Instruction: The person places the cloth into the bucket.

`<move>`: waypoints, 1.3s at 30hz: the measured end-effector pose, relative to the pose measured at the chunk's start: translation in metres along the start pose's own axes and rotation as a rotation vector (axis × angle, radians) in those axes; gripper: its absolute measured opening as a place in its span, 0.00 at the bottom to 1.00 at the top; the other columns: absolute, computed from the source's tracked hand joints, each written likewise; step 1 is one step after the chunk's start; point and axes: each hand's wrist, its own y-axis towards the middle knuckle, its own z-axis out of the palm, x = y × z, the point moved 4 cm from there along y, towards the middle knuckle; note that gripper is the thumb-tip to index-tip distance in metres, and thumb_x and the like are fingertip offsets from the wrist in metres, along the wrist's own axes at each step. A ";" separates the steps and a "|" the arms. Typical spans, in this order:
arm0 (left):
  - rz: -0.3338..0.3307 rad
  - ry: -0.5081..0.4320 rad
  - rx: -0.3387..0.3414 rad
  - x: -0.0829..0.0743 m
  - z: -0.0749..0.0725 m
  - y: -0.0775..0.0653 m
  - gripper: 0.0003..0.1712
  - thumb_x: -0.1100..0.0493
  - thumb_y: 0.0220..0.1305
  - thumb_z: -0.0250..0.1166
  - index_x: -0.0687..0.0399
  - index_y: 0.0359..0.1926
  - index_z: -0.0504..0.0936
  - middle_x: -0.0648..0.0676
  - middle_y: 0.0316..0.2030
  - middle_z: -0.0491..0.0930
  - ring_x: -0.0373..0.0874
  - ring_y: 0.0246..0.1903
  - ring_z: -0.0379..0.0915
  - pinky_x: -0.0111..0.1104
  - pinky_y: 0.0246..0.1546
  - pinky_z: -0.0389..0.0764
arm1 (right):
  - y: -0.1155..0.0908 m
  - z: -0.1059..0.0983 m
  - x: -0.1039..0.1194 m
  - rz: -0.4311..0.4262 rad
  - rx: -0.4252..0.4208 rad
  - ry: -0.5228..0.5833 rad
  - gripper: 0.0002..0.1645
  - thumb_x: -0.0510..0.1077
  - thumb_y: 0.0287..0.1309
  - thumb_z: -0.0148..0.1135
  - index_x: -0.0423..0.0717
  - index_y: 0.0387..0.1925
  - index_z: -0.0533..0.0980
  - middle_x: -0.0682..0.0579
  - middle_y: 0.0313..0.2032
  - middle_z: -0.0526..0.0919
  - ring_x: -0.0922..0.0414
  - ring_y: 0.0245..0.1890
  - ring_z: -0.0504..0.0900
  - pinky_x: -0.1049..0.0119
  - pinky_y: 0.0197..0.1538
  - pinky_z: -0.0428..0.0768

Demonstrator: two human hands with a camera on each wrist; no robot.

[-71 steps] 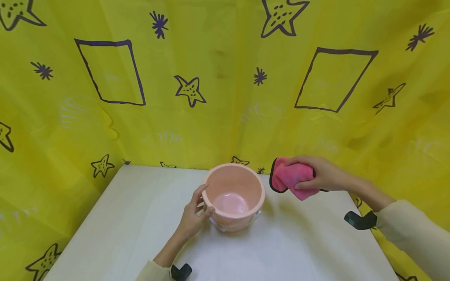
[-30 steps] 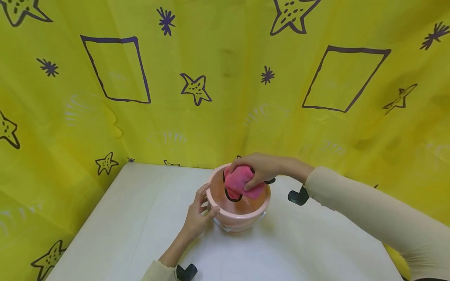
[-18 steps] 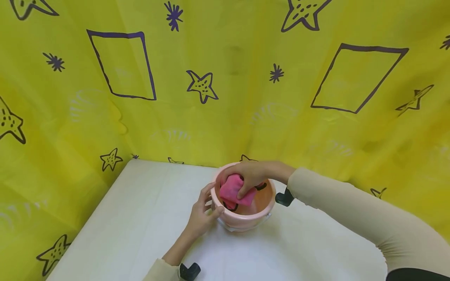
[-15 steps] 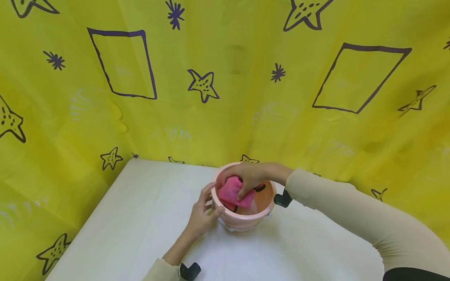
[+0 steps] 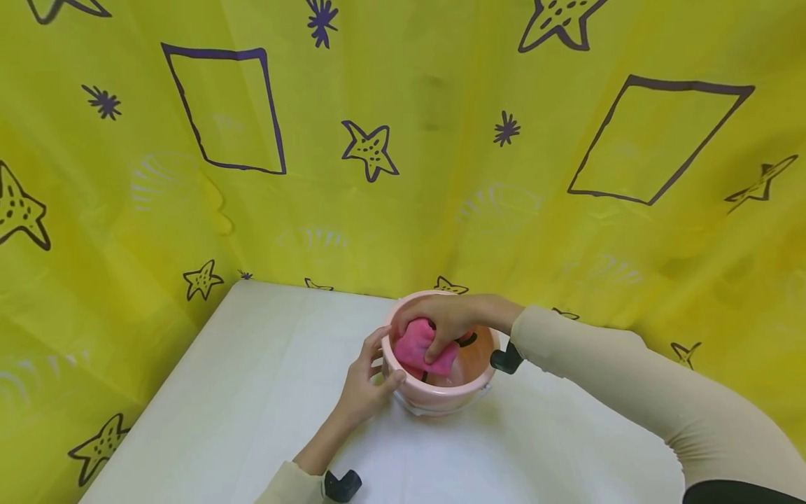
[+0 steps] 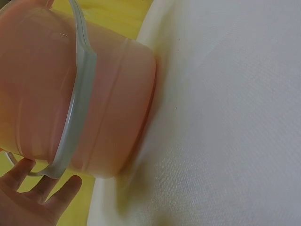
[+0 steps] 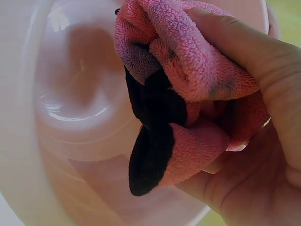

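A peach-pink bucket [image 5: 450, 392] stands upright on the white table. My left hand [image 5: 365, 385] grips its left side, thumb over the near rim and fingers along the outer wall. In the left wrist view the bucket's pale handle [image 6: 77, 106] hangs down around the wall near my fingertips. My right hand [image 5: 450, 318] reaches into the bucket and holds a bunched pink cloth [image 5: 418, 346] with black edging against the inner left wall. Up close in the right wrist view, the fluffy cloth [image 7: 188, 61] shows greyish stains, with thumb and fingers clasping it.
The white tabletop [image 5: 264, 364] extends to the left, front and right of the bucket. Right behind the bucket hangs a yellow sheet [image 5: 428, 231] with dark star and frame drawings. A dark camera mount [image 5: 506, 358] on the right wrist sits by the bucket's right rim.
My right hand has carried the cloth from right of the bucket, leftward and down into it, and over the last half second stays near the inner left wall. The left hand keeps its grip.
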 end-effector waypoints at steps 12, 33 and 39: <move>-0.007 -0.019 0.005 -0.003 0.000 -0.001 0.44 0.34 0.65 0.66 0.37 0.76 0.60 0.62 0.65 0.76 0.63 0.57 0.77 0.57 0.51 0.82 | -0.012 0.001 -0.001 0.025 0.068 -0.011 0.48 0.52 0.48 0.83 0.76 0.68 0.67 0.65 0.67 0.69 0.56 0.68 0.67 0.54 0.59 0.80; -0.039 -0.037 -0.006 0.000 0.001 -0.003 0.44 0.42 0.63 0.70 0.35 0.76 0.61 0.65 0.63 0.77 0.61 0.57 0.77 0.49 0.52 0.83 | -0.039 -0.010 0.005 -0.055 -0.027 0.087 0.47 0.47 0.55 0.79 0.65 0.73 0.66 0.56 0.71 0.69 0.47 0.69 0.69 0.44 0.67 0.72; -0.042 -0.046 -0.001 -0.003 0.002 -0.002 0.44 0.42 0.64 0.69 0.35 0.76 0.61 0.64 0.63 0.77 0.60 0.57 0.76 0.50 0.52 0.82 | -0.049 -0.013 0.005 0.005 -0.060 0.107 0.47 0.49 0.55 0.79 0.64 0.73 0.67 0.54 0.70 0.70 0.46 0.67 0.70 0.43 0.66 0.74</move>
